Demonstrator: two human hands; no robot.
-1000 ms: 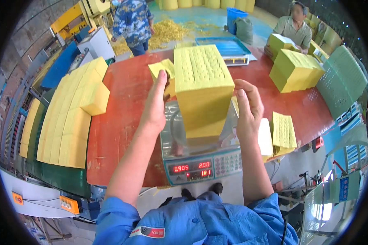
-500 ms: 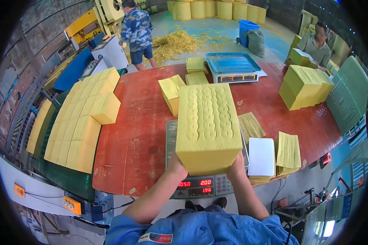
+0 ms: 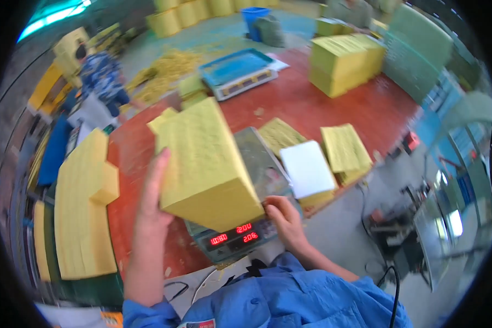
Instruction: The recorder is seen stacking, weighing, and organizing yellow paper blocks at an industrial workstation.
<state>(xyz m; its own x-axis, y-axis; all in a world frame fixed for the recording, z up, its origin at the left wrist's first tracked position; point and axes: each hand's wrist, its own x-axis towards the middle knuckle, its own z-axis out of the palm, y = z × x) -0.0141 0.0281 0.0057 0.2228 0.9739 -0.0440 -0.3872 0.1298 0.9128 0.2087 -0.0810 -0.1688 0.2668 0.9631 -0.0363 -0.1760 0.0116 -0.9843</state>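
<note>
A thick block of yellow embossed paper point(image 3: 205, 164) is tilted in front of me, over the left part of a metal-topped digital scale point(image 3: 257, 150). My left hand point(image 3: 156, 191) presses along the block's left side, its fingers reaching up that face. At the block's near right corner, the bent fingers of my right hand point(image 3: 284, 218) grip the edge. Red figures glow on the scale's display below the block. Whether the block's underside touches the scale cannot be made out. Right of the scale lies a white sheet point(image 3: 309, 168) atop yellow paper.
Rows of yellow paper blocks point(image 3: 82, 208) line the left side. A second scale with a blue tray point(image 3: 238, 71) stands at the far side of the red table point(image 3: 279, 104). Another large paper block point(image 3: 339, 63) sits at far right. Two people are beyond the table.
The paper block has moved left and turned, baring the scale's right part. My right hand has shifted to its near corner, my left up its side. The whole view has swung.
</note>
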